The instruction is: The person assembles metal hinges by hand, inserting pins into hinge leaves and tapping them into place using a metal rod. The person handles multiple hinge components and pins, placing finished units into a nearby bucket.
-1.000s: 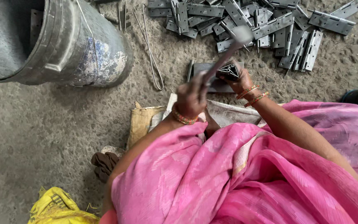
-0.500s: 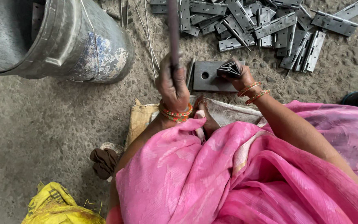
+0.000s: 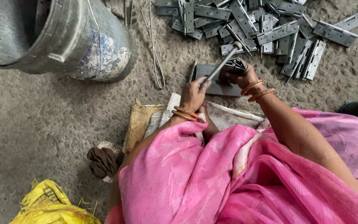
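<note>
On the gritty floor, left hand point(image 3: 193, 94) is wrapped tight around a hammer point(image 3: 222, 63) handle, head angled toward the hinge point(image 3: 238, 65). Right hand point(image 3: 241, 75) pinches that hinge down on a flat metal block point(image 3: 218, 85). Pile of hinges point(image 3: 262, 29) sits just beyond, bucket point(image 3: 63, 37) off to the left.

The person wears a bright pink draped garment point(image 3: 237, 182) with a faint paler pattern; both forearms are bare, and red-and-green bangles circle the wrists of the left hand point(image 3: 193, 94) and right hand point(image 3: 241, 75)
</note>
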